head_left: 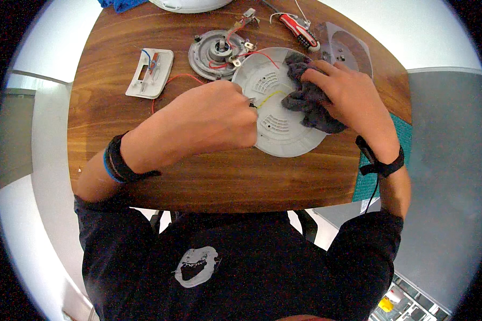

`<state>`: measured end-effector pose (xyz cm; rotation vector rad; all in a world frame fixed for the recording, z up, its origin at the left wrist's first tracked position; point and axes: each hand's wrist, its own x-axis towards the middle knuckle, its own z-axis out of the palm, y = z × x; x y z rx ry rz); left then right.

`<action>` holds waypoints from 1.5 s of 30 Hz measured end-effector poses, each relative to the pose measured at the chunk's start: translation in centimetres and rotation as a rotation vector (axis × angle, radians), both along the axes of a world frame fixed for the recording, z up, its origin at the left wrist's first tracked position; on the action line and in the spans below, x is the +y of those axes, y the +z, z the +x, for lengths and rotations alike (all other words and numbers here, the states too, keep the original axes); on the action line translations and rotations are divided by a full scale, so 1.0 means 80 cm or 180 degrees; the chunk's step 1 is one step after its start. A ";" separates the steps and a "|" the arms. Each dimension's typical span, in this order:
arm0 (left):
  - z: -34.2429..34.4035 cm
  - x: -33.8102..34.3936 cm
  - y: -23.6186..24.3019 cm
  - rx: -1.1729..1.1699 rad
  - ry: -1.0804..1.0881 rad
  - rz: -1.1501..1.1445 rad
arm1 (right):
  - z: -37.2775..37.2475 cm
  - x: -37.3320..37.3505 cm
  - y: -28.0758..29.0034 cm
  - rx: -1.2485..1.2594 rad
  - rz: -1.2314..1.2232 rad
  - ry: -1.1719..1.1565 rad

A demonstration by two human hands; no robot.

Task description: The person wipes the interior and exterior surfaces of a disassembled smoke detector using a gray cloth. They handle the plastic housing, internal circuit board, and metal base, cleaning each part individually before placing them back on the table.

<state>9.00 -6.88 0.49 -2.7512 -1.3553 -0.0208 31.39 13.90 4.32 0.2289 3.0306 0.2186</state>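
A round white plastic cover [290, 140] with slotted vents lies at the middle of the table. My left hand [211, 115] is closed at its left rim and seems to grip it; the fingertips are hidden beneath. Beside that hand, a small metal terminal and a yellow-green wire [270, 99] show over the cover. My right hand [353, 96] clutches a crumpled dark grey cloth [318, 109], pressing it onto the cover's right side.
Behind the cover sits a round grey base part [203, 56] with red wires. A white panel [163, 75] lies at left. A red-handled screwdriver [300, 32] and a clear tray [353, 40] with small parts lie far right. A green mat [367, 176] covers the right edge.
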 end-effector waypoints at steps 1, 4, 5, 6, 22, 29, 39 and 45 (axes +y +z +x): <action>0.000 0.000 -0.002 -0.0017 0.0023 0.0060 | 0.002 0.000 0.002 0.0094 0.0007 -0.0077; 0.001 0.001 -0.008 -0.0090 0.0090 0.0209 | 0.009 -0.006 0.019 0.0345 -0.0203 -0.0372; 0.003 0.002 -0.008 -0.0106 0.0087 0.0243 | 0.013 -0.007 0.026 0.0427 -0.0423 -0.0538; 0.004 0.003 -0.008 -0.0122 0.0083 0.0276 | 0.016 -0.006 0.030 0.0507 -0.0644 -0.0704; 0.019 0.030 0.036 -0.2066 0.0843 -0.1330 | 0.078 0.057 0.008 0.3479 -0.1198 -0.0882; 0.016 0.021 0.034 -0.3134 0.1065 -0.0642 | 0.083 0.046 0.049 0.3613 0.0301 -0.0316; 0.010 0.051 0.007 -0.5161 0.2121 -0.1172 | 0.012 -0.046 -0.024 0.2224 -0.1030 0.0832; -0.002 0.047 0.007 -0.4687 0.2240 -0.1085 | 0.003 -0.044 -0.005 0.2259 -0.0806 0.0678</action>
